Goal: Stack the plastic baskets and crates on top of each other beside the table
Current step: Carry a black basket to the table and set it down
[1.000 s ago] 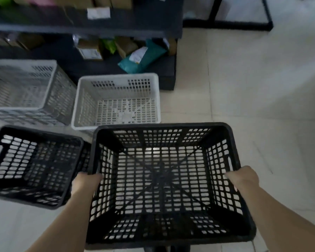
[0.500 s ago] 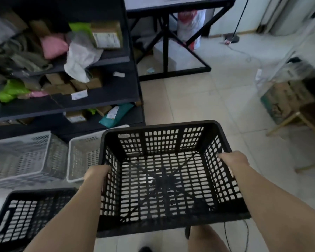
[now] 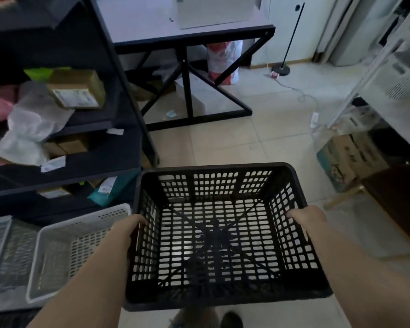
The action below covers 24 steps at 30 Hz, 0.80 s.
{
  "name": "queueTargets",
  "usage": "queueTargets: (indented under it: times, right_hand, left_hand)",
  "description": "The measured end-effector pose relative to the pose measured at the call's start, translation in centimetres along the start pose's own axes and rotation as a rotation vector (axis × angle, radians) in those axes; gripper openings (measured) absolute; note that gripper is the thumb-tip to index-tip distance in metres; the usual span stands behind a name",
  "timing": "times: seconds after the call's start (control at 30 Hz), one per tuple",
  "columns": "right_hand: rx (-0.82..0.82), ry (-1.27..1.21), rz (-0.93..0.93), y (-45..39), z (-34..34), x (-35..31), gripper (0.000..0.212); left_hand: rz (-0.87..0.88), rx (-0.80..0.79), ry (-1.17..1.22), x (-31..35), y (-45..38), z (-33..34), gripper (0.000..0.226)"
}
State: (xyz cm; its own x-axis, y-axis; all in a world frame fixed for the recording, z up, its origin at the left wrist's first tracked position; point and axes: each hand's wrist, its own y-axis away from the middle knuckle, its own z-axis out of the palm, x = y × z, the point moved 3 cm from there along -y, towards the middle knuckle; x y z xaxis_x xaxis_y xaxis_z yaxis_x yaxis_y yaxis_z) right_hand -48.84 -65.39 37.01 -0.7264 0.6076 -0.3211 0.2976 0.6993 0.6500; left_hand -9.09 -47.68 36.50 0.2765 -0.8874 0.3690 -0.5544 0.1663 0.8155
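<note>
I hold a black plastic crate (image 3: 218, 237) with perforated walls level in front of me, off the floor. My left hand (image 3: 126, 229) grips its left rim and my right hand (image 3: 308, 217) grips its right rim. A white basket (image 3: 64, 247) sits on the floor at the lower left, and a grey crate (image 3: 3, 249) stands beside it at the left edge. A table (image 3: 192, 31) with a black X-frame stands ahead at the top middle.
A dark shelf unit (image 3: 85, 129) with boxes and bags fills the left. A cardboard box (image 3: 348, 157) and a wooden stool leg (image 3: 341, 200) are on the right. A cable and power strip (image 3: 314, 119) lie on the tiled floor, near a lamp stand base (image 3: 281, 69).
The crate has come up off the floor in both hands and my view has lifted toward the table; the second black crate on the floor has dropped out of sight.
</note>
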Motion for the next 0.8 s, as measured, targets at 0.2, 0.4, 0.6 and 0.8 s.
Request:
queueTargets:
  times: [0.2,0.4,0.6,0.8]
  right_hand:
    - [0.012,0.002,0.026,-8.3,-3.1,-10.0,0.053]
    - [-0.018,-0.056,0.057,-15.8,-5.0,-20.9,0.054]
    - [-0.043,-0.072,0.02,-23.2,-5.9,-31.6,0.054]
    - [-0.076,-0.039,-0.012,-33.3,-5.6,-42.6,0.05]
  left_hand:
    - [-0.03,-0.06,0.037,12.0,-5.7,4.9,0.042]
    - [-0.01,-0.057,0.137,23.7,-10.9,7.0,0.052]
    - [-0.02,-0.011,0.154,34.1,-16.4,7.8,0.074]
    - [-0.044,0.048,0.152,44.6,-20.5,10.5,0.071]
